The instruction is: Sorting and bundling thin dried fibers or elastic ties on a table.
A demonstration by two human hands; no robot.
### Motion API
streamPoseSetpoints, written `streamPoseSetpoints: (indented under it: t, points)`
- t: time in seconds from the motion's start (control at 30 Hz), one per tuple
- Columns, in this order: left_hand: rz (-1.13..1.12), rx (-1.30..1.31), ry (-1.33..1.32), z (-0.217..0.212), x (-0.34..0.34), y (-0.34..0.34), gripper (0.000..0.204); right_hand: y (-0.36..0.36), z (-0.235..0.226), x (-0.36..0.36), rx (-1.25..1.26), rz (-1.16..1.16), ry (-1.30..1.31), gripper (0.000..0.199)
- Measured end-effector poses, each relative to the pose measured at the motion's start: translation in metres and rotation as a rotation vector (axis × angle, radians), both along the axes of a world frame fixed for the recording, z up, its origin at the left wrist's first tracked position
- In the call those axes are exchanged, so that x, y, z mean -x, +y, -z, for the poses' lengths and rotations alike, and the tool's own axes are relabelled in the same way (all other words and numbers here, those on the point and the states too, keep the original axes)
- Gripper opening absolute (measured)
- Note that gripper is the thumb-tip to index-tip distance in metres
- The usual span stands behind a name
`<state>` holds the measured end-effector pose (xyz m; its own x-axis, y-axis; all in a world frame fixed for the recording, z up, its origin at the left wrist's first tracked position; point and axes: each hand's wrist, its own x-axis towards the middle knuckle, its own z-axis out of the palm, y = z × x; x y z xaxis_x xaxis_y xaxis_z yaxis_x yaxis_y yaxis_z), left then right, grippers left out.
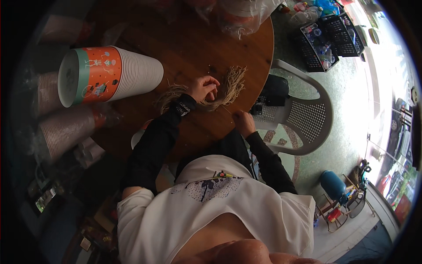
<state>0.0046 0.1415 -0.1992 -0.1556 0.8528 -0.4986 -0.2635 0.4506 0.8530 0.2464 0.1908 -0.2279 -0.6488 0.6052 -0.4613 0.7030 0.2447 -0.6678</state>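
A person's two bare hands at a round wooden table [189, 42], seen from above. The left hand [205, 88] lies over a bundle of pale string [234, 87], its palm turned down and its fingers bent inward, the thumb hidden from sight. Whether these fingers grip a strand or merely rest above the bundle cannot be told. The bundle curves beneath this hand: one frayed end spreads to the left, under the wrist, and the other fans out to the right and away from the person. The right hand [243, 123] is lower and to the right, at the table's near edge, with its fingers bunched and turned downward. A thin strand runs from the bundle towards it; whether the fingertips pinch that strand is too small to make out.

To the left of the left hand, a nested stack of paper tubs [112, 75] lies on its side, the outermost printed in orange and green. Farther left are more tubs in clear wrapping [66, 132]. Beyond the left hand, at the far side of the table, is a clear plastic bag [239, 22]. Just right of the right hand stands a grey chair [310, 116] bearing a black bag [275, 90]; beyond the chair are black crates [316, 48] filled with bottles.
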Motion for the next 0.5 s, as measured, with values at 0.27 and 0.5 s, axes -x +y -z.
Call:
streamPoseSetpoints:
  t: [0.27,0.5]
  points:
    - [0.207,-0.44,0.587,0.018,-0.047,-0.012,0.02,0.008,-0.045,0.047,0.092,0.302,0.269,0.014]
    - [0.26,-0.184,0.257,0.016,-0.018,-0.008,0.019,0.027,-0.096,0.06,0.49,0.585,0.714,0.017]
